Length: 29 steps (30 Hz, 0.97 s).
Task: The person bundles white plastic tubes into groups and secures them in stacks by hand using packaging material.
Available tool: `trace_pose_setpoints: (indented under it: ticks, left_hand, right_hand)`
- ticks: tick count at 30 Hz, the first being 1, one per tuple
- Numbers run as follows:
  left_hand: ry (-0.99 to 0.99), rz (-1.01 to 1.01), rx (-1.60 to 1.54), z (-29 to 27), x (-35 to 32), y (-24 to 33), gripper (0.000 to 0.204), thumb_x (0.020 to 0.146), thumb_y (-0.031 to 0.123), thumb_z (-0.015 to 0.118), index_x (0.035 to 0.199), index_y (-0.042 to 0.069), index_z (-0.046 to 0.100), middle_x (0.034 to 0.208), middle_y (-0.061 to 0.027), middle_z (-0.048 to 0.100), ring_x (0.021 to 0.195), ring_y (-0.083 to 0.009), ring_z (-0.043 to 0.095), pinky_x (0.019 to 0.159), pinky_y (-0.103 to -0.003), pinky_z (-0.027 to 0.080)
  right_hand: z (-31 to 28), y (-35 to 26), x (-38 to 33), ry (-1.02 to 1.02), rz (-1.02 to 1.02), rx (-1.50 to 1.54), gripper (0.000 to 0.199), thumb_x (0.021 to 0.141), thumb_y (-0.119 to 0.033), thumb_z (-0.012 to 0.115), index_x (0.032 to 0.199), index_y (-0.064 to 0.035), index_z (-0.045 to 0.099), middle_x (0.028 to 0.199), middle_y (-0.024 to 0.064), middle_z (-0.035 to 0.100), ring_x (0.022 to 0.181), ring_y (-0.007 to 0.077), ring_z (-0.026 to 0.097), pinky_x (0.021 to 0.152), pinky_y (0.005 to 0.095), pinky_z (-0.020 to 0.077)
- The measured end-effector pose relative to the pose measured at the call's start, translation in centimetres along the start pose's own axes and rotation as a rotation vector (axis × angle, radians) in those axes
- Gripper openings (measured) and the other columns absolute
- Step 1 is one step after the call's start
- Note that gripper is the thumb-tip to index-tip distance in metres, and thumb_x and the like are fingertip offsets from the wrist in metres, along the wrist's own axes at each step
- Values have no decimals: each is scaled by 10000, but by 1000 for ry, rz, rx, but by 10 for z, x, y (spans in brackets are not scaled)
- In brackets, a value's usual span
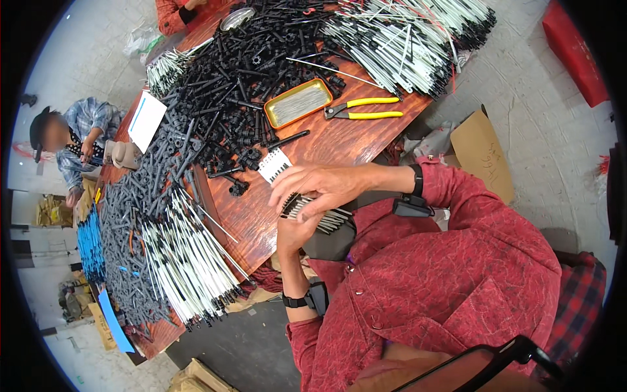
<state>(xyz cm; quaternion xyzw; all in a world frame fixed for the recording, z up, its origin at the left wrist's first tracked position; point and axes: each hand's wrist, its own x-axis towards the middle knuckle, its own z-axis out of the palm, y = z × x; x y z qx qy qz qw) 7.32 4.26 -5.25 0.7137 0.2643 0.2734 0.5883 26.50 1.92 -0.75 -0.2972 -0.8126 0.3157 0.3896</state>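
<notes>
Head view: left hand (295,230) and right hand (312,186) clamp a bundle of white black-tipped rods (324,219) (fanned toward 3 o'clock) above bench (326,144).

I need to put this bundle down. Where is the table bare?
Bare wood lies below the yellow-handled pliers and tin tray, beside the right hand, running to the near edge. Crowded: black connectors up the middle, white rods at the far end, more rods by the left hand.

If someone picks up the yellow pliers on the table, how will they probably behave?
The pliers look stiff and probably heavy for their size, being metal. Their handles lie spread, so they may swing at the joint. Lying flat on the table, they are unlikely to roll.
</notes>
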Motion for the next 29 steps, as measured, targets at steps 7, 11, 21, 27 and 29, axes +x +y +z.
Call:
trace_pose_setpoints:
  ticks: [7, 11, 21, 27, 29]
  left_hand:
    - [11, -99, 124, -14, -9, -18, 278, 779, 88, 750, 1013, -18, 643, 994, -84, 665, 896, -163, 630, 782, -324, 506]
    - [-15, -25, 195, -19, 3, -13, 323, 803, 166, 742, 1046, -21, 638, 999, -104, 661, 901, -164, 623, 790, -339, 500]
    - [249, 198, 378, 6, -6, -2, 388, 817, 334, 724, 1058, 36, 666, 1036, -140, 668, 965, -257, 632, 861, -428, 487]
    - [76, 110, 231, -28, -10, -66, 446, 820, 88, 751, 1212, 1, 557, 1093, -53, 619, 956, -135, 596, 815, -270, 508]
    - [-44, -263, 464, -37, -2, -61, 438, 804, 99, 775, 1180, -7, 577, 1049, -63, 636, 950, -136, 600, 822, -250, 500]
  right_hand:
    - [19, 8, 6, 9, 85, 177, 393, 856, -187, 671, 1216, -42, 608, 1202, 85, 636, 1234, 280, 505, 1061, 417, 368]
    - [29, 8, 13, 176, 145, 171, 377, 904, -352, 634, 1110, -38, 663, 1100, 134, 661, 1005, 263, 630, 851, 397, 481]
    - [33, 2, 4, 160, 261, 256, 416, 944, -355, 573, 1182, -15, 603, 1005, 164, 673, 941, 225, 630, 836, 362, 485]
    - [59, 33, 2, 117, 187, 281, 481, 939, -388, 589, 1270, -41, 564, 1097, 152, 666, 1008, 197, 618, 879, 338, 472]
    - [56, 41, -1, 115, 184, 482, 550, 895, -442, 651, 1299, -83, 550, 1201, 161, 642, 1106, 305, 612, 938, 367, 456]
